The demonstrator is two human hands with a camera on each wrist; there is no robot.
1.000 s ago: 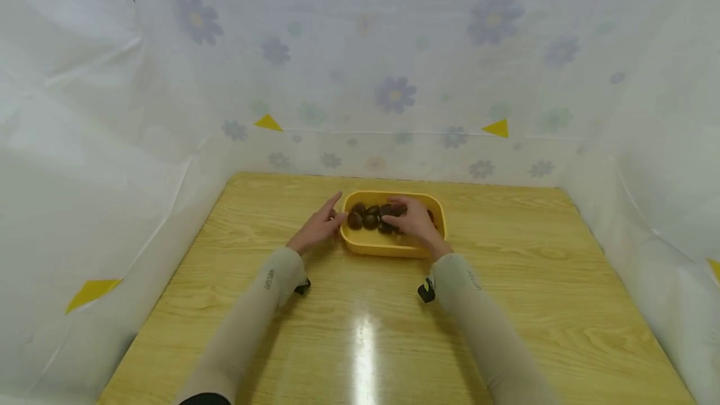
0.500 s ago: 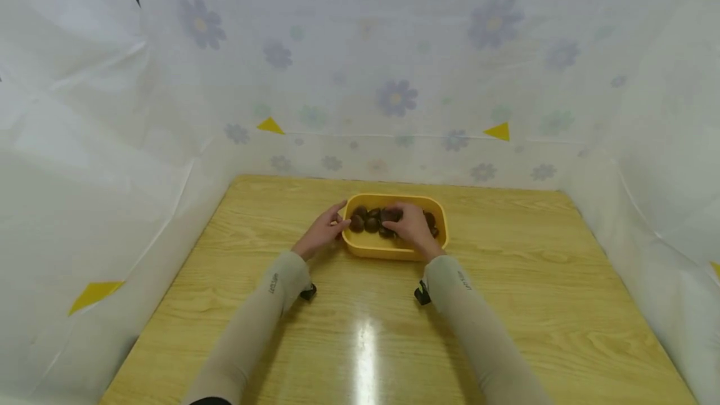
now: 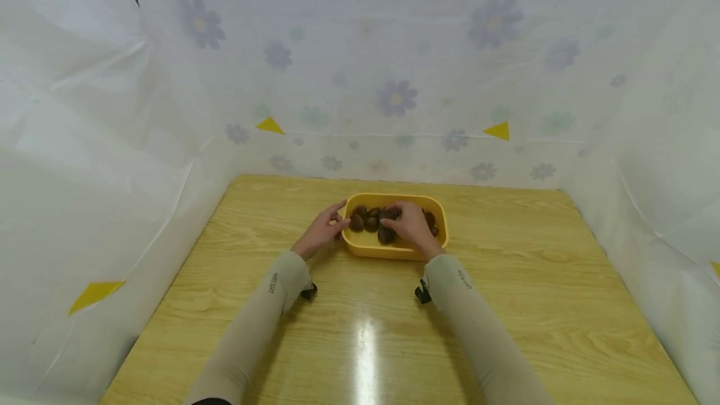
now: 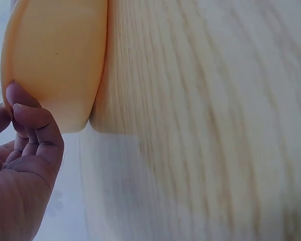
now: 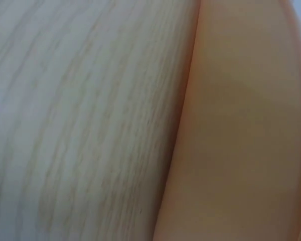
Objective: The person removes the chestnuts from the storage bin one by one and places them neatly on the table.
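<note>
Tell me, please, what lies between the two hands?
In the head view, dark brown nuts in the yellow tray lie between the left hand, at the tray's left end, and the right hand, over the nuts.

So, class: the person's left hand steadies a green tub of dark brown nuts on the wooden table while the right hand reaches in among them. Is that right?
Not quite: the tub is yellow, not green, as the head view shows. The rest holds: the left hand touches its left end on the wooden table, and the right hand is in among the dark brown nuts.
</note>
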